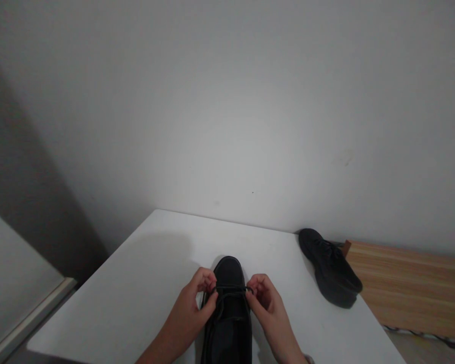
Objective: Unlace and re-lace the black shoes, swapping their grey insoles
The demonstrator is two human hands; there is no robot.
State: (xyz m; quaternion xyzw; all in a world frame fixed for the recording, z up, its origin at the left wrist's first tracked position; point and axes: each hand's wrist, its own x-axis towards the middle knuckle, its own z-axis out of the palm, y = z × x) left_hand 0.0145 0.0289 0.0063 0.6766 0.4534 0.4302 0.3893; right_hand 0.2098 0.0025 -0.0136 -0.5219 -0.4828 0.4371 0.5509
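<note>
Black shoe (227, 308) sits at near-centre of white table (144, 283), toe pointing far. Left hand (195, 303) & right hand (267, 303) flank it, each w/ fingertips pinching the lace (231, 288), pulled taut across shoe top. 2nd shoe (329, 273) lies far right at table edge, well apart, next to wooden surface (413, 288).

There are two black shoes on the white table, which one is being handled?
The near shoe, toe pointing away: both hands pinch its lace across the top. The other shoe lies untouched at the table's right edge.
</note>
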